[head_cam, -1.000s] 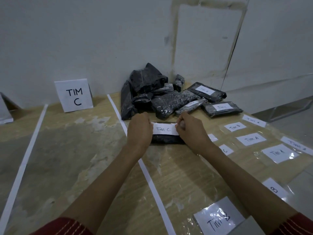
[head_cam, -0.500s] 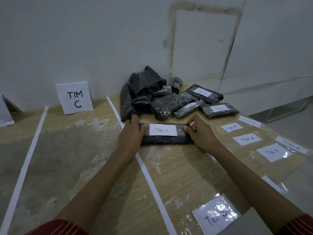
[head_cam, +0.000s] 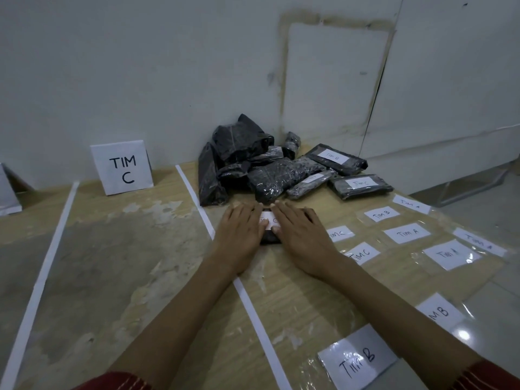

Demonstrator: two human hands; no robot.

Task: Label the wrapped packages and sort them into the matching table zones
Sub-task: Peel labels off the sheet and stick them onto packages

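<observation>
Both hands lie flat, fingers stretched out and pressed down, gripping nothing. The left hand (head_cam: 239,232) and the right hand (head_cam: 299,235) sit side by side, palms down, on a dark wrapped package (head_cam: 269,238) that lies on the wooden table (head_cam: 295,305), just right of a white tape line (head_cam: 247,299). Between the two hands a strip of the white label (head_cam: 266,220) on the package shows, with "Tim C" only partly readable. The rest of the package is hidden under the palms.

Just beyond the fingertips is a heap of black wrapped packages (head_cam: 253,167), pushed against the wall at the back of the table. To the right of the heap, two flat packages already carry labels: the farther one (head_cam: 337,159) reads "Tim B", the nearer one (head_cam: 361,185) "Tim C". A thin package (head_cam: 311,183) between them and the heap also has a label, too small to read.

Loose labels lie right of the hands in clear plastic: "Tim C" (head_cam: 340,233), another "Tim C" (head_cam: 363,253), "Tim B" (head_cam: 381,213), "Tim A" (head_cam: 408,233). A larger "Tim B" slip (head_cam: 357,361) lies near the right forearm.

Left of the tape line, a standing card (head_cam: 122,167) reading "TIM C" leans by the wall. No package lies in the part of that zone I can see.
</observation>
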